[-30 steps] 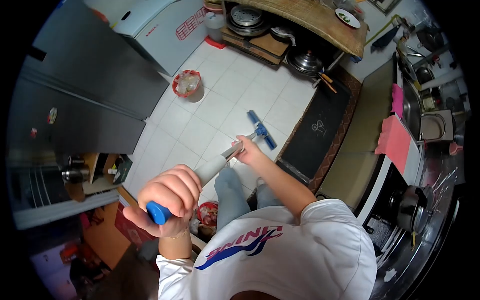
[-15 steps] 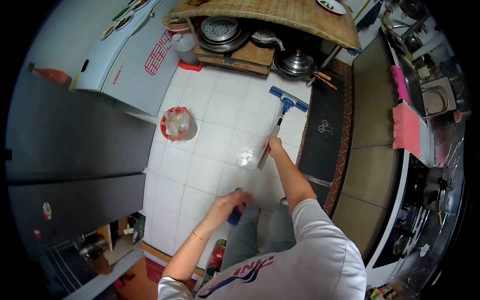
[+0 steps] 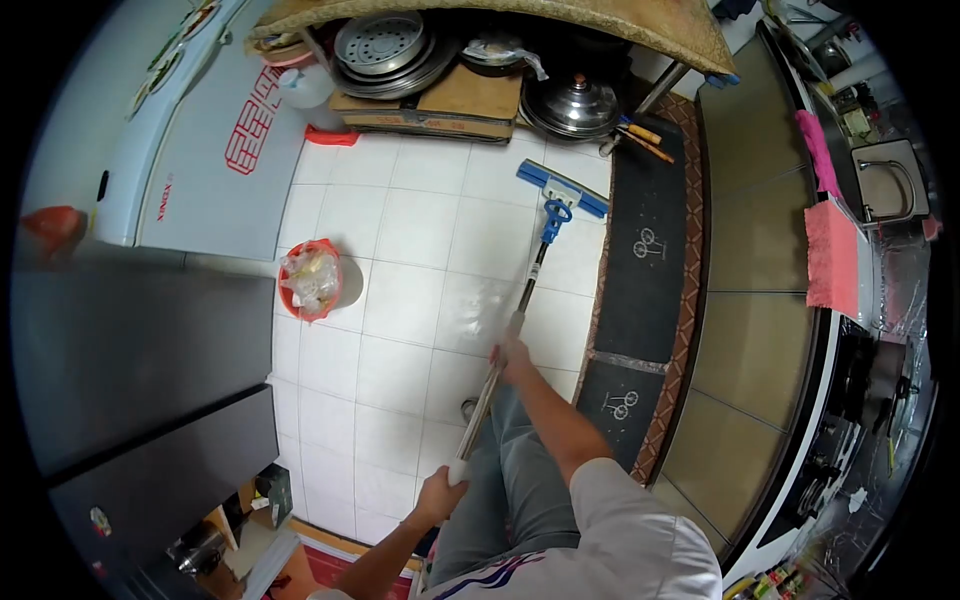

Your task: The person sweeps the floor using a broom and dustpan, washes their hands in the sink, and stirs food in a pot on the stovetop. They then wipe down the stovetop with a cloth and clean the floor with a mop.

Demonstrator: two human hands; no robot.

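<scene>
A sponge mop (image 3: 528, 290) with a blue head and a long metal pole slants across the white tiled floor (image 3: 405, 300). Its wide head lies on the tiles, close to the edge of a dark floor mat (image 3: 640, 300). Around the pole's grey sleeve, about midway along, my right hand (image 3: 514, 362) is closed. Lower down, near my legs, my left hand (image 3: 438, 498) grips the pole's end by its pale handle. Part of my foot shows beside the pole.
A red waste basket (image 3: 311, 280) with a plastic liner stands left of the mop. Ahead, a cardboard box (image 3: 430, 108) and a lidded pan (image 3: 572, 105) sit under a covered table. Cabinets (image 3: 750, 240) line the right; a grey fridge (image 3: 150, 350) stands left.
My left hand, blurred near the pole's lower end before, is now wrapped around it. My right hand has come nearer to me. The view has shifted, showing more of the mat.
</scene>
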